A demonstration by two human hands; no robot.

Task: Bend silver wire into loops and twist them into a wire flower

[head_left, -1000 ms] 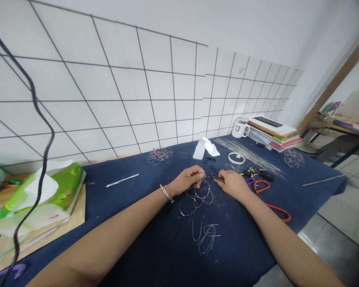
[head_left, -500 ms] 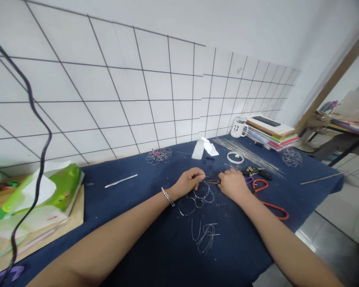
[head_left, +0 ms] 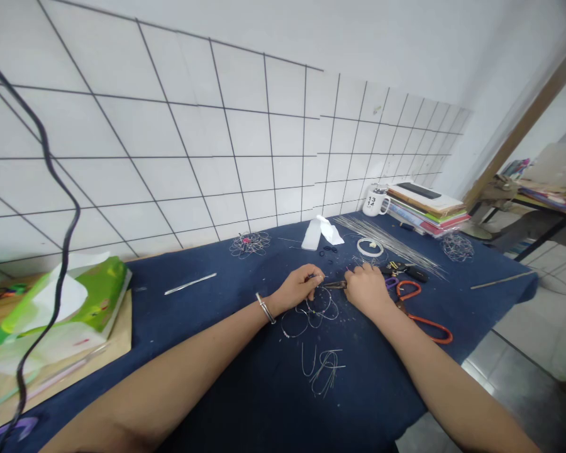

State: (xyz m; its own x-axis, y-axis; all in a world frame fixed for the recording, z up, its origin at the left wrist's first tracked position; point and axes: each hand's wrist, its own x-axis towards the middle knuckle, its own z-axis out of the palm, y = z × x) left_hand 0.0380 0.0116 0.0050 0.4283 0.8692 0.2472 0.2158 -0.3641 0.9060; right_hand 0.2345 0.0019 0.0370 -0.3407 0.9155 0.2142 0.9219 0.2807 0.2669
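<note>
My left hand (head_left: 296,287) pinches the top of a looped wire piece with small beads (head_left: 311,313) that lies on the dark blue cloth (head_left: 245,377). My right hand (head_left: 365,289) grips small pliers (head_left: 334,285), whose tip points left and meets the wire at my left fingertips. A silver bracelet (head_left: 265,307) sits on my left wrist. A few bent wire loops (head_left: 324,365) lie nearer to me on the cloth.
Orange-handled scissors (head_left: 422,314) lie right of my right hand. Behind are a bundle of straight wires (head_left: 391,242), a tape ring (head_left: 370,247), a white mug (head_left: 374,202), stacked books (head_left: 427,207) and two finished wire balls (head_left: 249,244). A green tissue box (head_left: 70,302) stands left.
Both hands have stayed together at the wire piece, with only slight finger motion; the view has shifted a little.
</note>
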